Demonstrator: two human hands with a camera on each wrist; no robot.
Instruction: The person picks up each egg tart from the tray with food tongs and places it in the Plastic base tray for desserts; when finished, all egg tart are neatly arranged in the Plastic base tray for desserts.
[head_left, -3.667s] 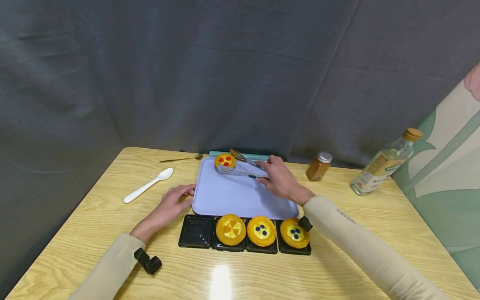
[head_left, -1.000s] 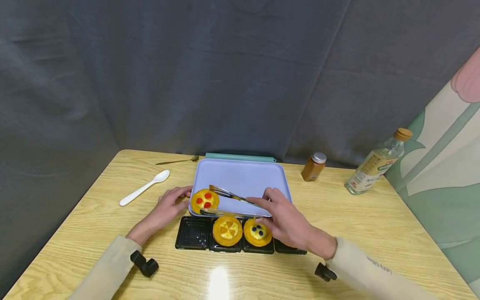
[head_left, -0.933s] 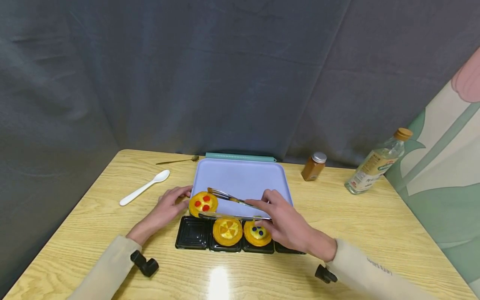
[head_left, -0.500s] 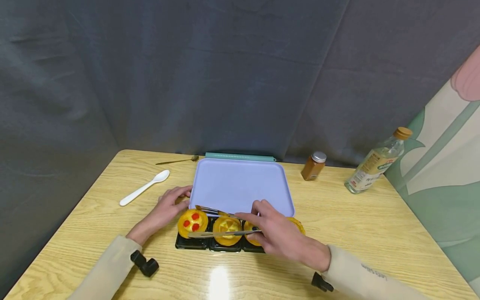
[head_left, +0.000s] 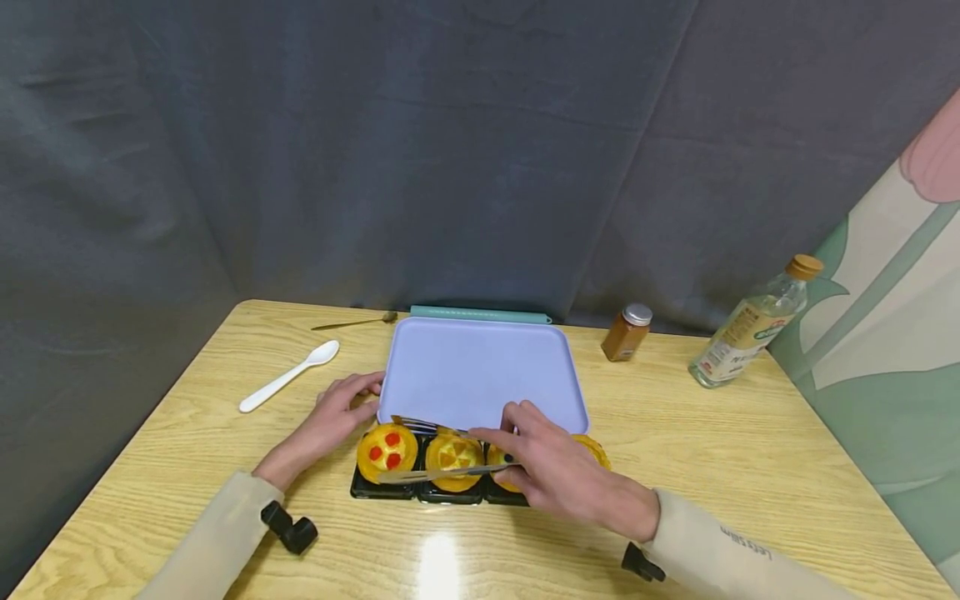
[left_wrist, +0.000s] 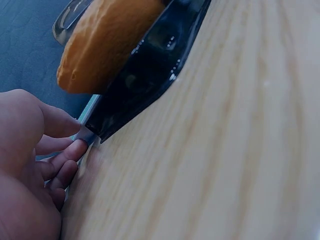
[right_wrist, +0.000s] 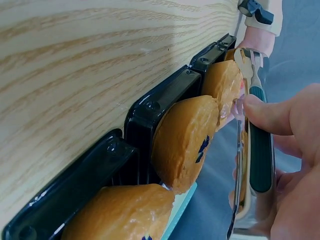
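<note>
My right hand [head_left: 558,467] holds metal tongs [head_left: 408,477] with dark green grips [right_wrist: 260,150]. The tongs' spread ends lie on either side of a tart with red pieces [head_left: 387,452], which sits in the leftmost black square container [head_left: 390,493]. My left hand [head_left: 345,408] pinches the near left edge of a lavender tray [head_left: 480,367]. Beside the red tart sits a tart with orange wedges [head_left: 454,454]. Two blueberry tarts stand farther right in their black containers; the nearer one [right_wrist: 182,140] shows in the right wrist view, and my right hand partly hides both from the head.
A white spoon [head_left: 288,377] and a thin dark utensil [head_left: 356,321] lie left of the tray. Behind it is a teal bar-shaped object [head_left: 480,314]. A brown spice jar [head_left: 627,332] and a labelled clear bottle [head_left: 753,325] stand to the right. A dark curtain [head_left: 450,150] closes off the back.
The right hand has carried the red-topped tart with the tongs from the tray's far left, toward me, into the leftmost black container. The left hand stays at the tray's edge.
</note>
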